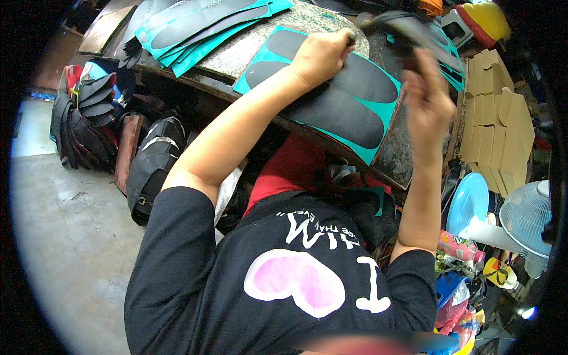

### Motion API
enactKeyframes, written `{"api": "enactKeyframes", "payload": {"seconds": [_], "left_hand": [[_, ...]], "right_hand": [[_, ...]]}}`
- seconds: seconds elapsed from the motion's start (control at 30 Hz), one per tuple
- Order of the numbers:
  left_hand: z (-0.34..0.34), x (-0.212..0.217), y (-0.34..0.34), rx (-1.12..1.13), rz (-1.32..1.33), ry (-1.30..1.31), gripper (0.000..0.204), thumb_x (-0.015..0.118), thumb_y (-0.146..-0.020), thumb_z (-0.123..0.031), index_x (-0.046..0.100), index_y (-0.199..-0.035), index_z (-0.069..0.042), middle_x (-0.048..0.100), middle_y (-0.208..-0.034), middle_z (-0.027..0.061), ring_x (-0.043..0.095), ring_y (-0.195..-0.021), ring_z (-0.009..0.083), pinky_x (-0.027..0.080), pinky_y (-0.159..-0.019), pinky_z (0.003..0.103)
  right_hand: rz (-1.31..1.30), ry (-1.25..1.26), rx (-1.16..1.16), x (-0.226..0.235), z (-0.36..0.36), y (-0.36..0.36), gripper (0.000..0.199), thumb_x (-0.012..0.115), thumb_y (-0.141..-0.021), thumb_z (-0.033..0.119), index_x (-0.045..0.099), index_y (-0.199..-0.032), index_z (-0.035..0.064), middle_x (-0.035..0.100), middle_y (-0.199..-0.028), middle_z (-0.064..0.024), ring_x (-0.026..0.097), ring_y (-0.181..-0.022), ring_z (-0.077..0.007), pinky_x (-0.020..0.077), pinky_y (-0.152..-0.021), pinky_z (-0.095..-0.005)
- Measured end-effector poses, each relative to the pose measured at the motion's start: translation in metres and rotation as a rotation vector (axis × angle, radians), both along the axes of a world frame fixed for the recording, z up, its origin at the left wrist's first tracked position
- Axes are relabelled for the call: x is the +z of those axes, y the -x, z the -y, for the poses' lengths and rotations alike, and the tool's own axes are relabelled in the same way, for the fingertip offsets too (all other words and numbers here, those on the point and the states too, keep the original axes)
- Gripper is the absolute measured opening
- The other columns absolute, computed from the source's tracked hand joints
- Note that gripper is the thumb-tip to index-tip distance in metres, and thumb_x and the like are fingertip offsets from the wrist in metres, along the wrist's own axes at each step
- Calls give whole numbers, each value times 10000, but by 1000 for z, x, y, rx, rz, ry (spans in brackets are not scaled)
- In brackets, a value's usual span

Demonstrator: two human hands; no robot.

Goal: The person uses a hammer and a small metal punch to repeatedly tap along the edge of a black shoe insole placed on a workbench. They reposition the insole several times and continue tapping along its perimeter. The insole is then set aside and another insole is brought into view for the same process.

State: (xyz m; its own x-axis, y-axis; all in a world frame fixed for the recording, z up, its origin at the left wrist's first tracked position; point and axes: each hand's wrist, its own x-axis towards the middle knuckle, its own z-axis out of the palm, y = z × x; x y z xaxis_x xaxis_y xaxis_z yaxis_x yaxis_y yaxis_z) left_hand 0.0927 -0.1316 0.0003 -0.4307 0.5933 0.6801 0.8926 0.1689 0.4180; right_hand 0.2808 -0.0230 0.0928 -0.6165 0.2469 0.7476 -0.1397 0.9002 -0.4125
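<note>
A teal sheet [365,152] bearing several black sole-shaped pieces [346,116] lies on the worktable in front of me. Over its upper part is my left hand [319,56], its fingers curled closed; a small dark spot shows at the fingertips, too small to name. My right hand [430,94] is raised past the sheet's right edge and smeared by motion, so its grip cannot be read. Just above it is a blurred dark strip-like piece [408,29]; whether the hand touches it is unclear.
A stack of similar teal sheets [207,29] lies at the table's far left. Folded cardboard boxes [497,118] stand at the right, with a fan [526,219] and a blue round lid-like object [468,204] nearer. Bundled black pieces [89,124] and a black bag [157,160] are at left.
</note>
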Motion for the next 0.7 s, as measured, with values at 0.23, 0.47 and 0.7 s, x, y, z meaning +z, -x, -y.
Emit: {"api": "enactKeyframes", "payload": {"seconds": [0.23, 0.47, 0.7], "left_hand": [[5, 0, 25, -16, 736, -585, 103, 622, -932, -88, 613, -975, 4, 700, -877, 143, 714, -803, 203, 600, -694, 327], [29, 10, 46, -143, 1016, -791, 107, 592, -949, -41, 578, -1026, 32, 667, -944, 137, 702, -815, 211, 632, -690, 302], [47, -1, 39, -17, 850, -395, 115, 688, -886, -75, 659, -954, 14, 699, -843, 75, 674, -728, 108, 583, -635, 255]], "right_hand": [[454, 346, -258, -51, -30, -19, 413, 605, -970, 397, 629, -1296, 146, 721, -967, -177, 711, -878, -330, 525, -754, -368], [483, 352, -273, -79, -28, -29, 428, 627, -982, 335, 602, -1358, 132, 592, -708, 7, 477, -563, -51, 414, -524, -234], [590, 272, -321, -65, -23, -31, 434, 568, -987, 425, 595, -1344, 179, 667, -901, -155, 633, -809, -286, 498, -696, -384]]}}
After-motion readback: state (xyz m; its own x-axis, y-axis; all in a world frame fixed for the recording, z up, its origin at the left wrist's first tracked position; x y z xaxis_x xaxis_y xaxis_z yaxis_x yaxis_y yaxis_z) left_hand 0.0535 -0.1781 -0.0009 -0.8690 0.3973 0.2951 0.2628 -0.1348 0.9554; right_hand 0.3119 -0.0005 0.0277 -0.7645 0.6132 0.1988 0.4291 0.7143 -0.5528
